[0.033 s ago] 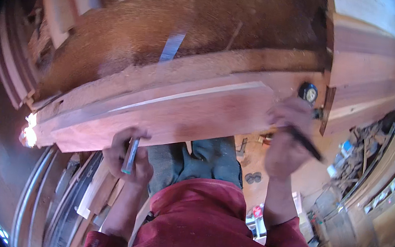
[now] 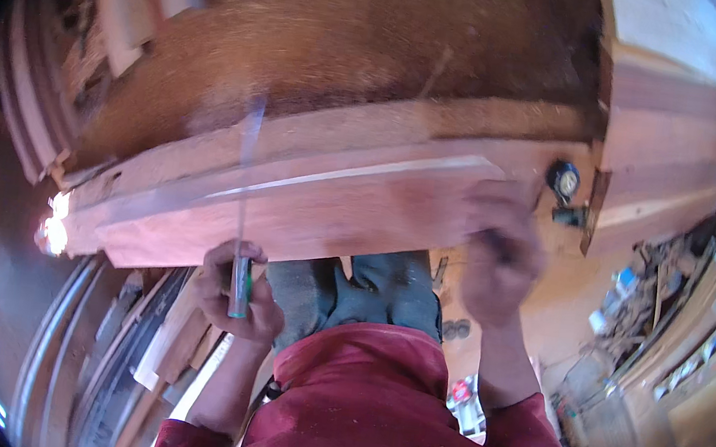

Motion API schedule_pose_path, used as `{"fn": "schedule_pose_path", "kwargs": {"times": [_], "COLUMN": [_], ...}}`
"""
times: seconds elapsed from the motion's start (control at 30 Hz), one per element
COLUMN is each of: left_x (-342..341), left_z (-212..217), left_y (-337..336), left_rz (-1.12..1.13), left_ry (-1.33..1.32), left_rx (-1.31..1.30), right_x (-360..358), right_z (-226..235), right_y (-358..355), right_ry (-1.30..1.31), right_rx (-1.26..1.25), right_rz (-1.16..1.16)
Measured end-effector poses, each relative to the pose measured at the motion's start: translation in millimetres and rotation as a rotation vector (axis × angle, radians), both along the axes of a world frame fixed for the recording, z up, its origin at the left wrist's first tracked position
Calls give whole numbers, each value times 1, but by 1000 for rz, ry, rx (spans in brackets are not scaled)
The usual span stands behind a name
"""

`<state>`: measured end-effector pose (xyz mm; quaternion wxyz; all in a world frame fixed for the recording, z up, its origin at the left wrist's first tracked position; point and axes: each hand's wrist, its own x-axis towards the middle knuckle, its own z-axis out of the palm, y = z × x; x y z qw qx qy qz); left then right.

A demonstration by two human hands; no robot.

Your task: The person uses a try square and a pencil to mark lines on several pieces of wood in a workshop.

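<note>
left hand (image 2: 238, 291) grips a thin metal ruler (image 2: 243, 209) (blurred); reddish plank (image 2: 333, 207) beneath

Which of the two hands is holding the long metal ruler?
The left hand: it grips the ruler upright against the plank. The right hand is blurred.

Sawdust heap (image 2: 352, 53) piled behind the bench, black round knob (image 2: 564, 179) at its right end, stacked timber strips (image 2: 84, 342) lower left, cluttered shelves (image 2: 688, 300) far right, red sweatshirt (image 2: 388, 415) at bottom.
</note>
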<state>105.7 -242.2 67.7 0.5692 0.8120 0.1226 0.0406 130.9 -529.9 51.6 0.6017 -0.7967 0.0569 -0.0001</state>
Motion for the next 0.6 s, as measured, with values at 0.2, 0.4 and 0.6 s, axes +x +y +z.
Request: {"fn": "schedule_pose_path", "kwargs": {"times": [0.2,0.4,0.6], "left_x": [-49,-60,-30], "left_z": [3,-17,-50], "left_y": [17,89,175], "left_rz": [270,385,460], "left_ry": [-158,78,144], "left_rx": [158,248,601], "right_x": [47,93,137], "right_z": [20,-23,-74], "right_y": [178,309,410], "right_ry": [422,549,605], "right_rx": [243,161,103], "right_rz": [855,1091,1326]}}
